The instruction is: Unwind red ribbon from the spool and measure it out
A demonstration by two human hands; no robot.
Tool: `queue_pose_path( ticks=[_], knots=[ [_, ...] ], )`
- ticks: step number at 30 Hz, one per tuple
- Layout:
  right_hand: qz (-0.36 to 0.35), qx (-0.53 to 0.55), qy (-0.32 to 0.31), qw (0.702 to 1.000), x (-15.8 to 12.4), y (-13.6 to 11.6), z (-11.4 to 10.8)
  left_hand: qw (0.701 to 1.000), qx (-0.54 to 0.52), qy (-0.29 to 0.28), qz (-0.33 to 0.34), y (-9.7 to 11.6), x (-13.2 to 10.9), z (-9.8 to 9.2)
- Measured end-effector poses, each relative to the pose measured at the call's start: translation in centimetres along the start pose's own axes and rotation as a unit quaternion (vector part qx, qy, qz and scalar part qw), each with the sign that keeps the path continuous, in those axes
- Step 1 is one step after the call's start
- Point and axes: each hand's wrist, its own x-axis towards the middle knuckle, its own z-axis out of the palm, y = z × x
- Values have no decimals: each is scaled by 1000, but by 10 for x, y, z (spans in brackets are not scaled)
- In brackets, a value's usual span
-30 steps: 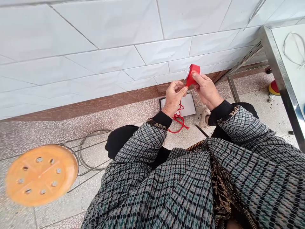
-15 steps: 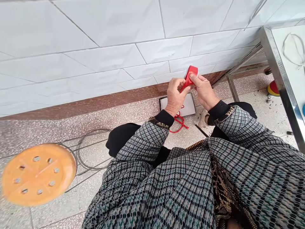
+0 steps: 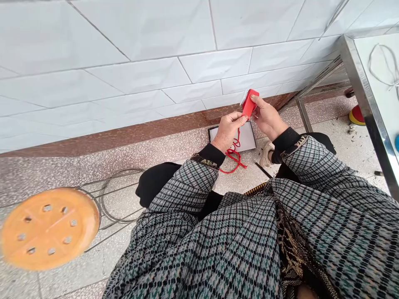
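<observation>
Both hands meet in front of the wall's base, on a wide red ribbon with a white piece showing at its upper left edge. My left hand pinches the ribbon's lower end between thumb and fingers. My right hand is closed on its upper right part, thumb pressed on the red face. The right fingers are partly hidden behind it. A thin red cord hangs in loops below my left hand, over a shallow white box with a dark rim on the floor. Whether the cord joins the ribbon is hidden.
An orange round stool seat with holes and wire legs lies at the left. A metal-framed table stands at the right, a wire loop on it. A dark stick and a red-yellow object are on the floor.
The ribbon has turned, showing a flatter red face and more of the white piece. My left hand has shifted slightly down, and more red cord shows beneath it.
</observation>
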Motion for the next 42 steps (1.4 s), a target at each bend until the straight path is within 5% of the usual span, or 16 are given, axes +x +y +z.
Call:
queue_pose_path(
  ticks=[5,11,19,24,32,38,42],
  knots=[
    [44,-2,-16,999,9,3,-7,997,54,39,50,2,-2,-3],
    [91,32,-9,995,2,-3,-1,998,-36,-27,-45,-4,-6,3],
    [217,91,-17,972,-20,-26,3,967,248,-7,47,7,-2,-8],
    [254,83,-51,962,-30,-37,4,951,306,9,52,8,3,-14],
    [252,46,-120,959,-31,-41,-3,970,227,38,81,-10,7,-28],
    [203,-14,-147,968,-35,-41,-6,983,166,-63,44,18,4,-31],
    [180,-27,-151,972,-43,-46,-2,991,129,-31,32,23,4,-27]
  ],
)
